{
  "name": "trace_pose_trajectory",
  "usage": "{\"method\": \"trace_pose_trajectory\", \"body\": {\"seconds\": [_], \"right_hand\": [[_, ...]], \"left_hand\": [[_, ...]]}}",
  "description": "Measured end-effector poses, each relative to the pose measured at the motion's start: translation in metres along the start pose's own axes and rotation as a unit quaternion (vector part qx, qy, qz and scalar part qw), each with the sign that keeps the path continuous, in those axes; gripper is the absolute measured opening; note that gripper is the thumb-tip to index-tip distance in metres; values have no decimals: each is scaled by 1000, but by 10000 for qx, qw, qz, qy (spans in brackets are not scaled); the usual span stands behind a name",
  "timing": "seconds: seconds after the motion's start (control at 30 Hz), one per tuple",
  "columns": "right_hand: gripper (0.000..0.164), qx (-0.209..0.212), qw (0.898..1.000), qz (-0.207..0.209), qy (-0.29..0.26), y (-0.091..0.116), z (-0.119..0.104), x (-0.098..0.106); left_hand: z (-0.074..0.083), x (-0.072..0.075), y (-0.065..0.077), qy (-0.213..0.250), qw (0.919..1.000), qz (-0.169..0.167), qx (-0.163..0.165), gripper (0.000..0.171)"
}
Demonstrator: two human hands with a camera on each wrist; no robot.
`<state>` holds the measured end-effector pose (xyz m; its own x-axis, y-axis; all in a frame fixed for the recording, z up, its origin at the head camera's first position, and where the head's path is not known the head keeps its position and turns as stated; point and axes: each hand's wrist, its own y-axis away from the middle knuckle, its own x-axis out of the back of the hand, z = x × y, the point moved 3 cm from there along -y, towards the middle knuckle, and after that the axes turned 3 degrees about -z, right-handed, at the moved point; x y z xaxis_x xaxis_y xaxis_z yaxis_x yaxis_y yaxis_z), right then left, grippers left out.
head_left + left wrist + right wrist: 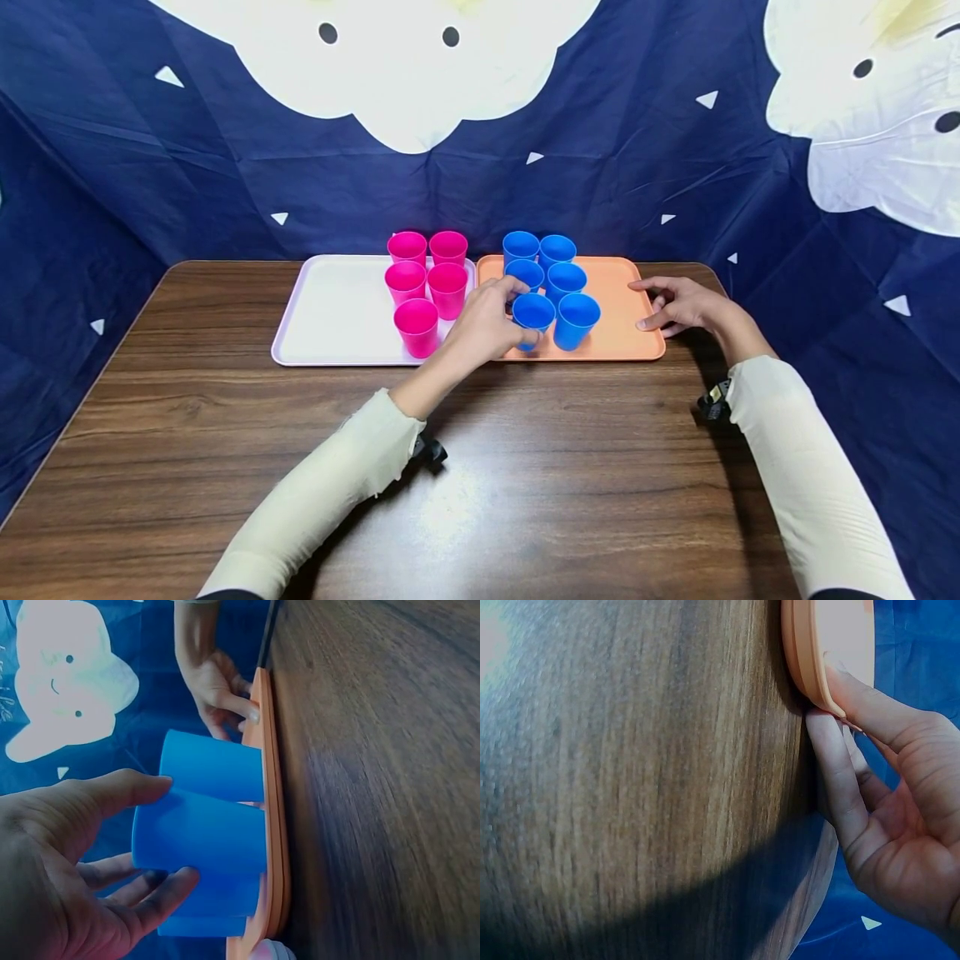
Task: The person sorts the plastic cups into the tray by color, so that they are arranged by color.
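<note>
My left hand (487, 321) grips the front-left blue cup (534, 312) by its sides. In the left wrist view the thumb touches one side of that cup (202, 832) near the rim, with the other fingers on the opposite side. Several blue cups stand upright in two columns on the orange tray (618, 321). At the tray's right end, my right hand (693, 304) pinches its edge. The right wrist view shows the thumb on the tray's (802, 660) upper face and fingers beneath the rim.
A white tray (337, 308) adjoins the orange one on the left, and several pink cups (417, 329) stand on its right part. Both trays lie at the back of the wooden table (540, 467), close to a dark blue cloth (420, 187) printed with white clouds.
</note>
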<state>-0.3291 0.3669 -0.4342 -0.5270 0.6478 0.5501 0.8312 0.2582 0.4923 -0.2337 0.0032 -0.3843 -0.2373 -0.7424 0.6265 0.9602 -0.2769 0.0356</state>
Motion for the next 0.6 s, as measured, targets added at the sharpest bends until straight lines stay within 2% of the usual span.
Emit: {"method": "trace_pose_trajectory", "body": {"seconds": [0.33, 0.6], "right_hand": [[91, 23, 10000, -6, 46, 1, -2, 0], [92, -16, 10000, -24, 23, 1, -1, 0]], "left_hand": [[-2, -5, -5, -194, 9997, 133, -10, 73], [-4, -5, -3, -112, 9998, 122, -57, 73]]}}
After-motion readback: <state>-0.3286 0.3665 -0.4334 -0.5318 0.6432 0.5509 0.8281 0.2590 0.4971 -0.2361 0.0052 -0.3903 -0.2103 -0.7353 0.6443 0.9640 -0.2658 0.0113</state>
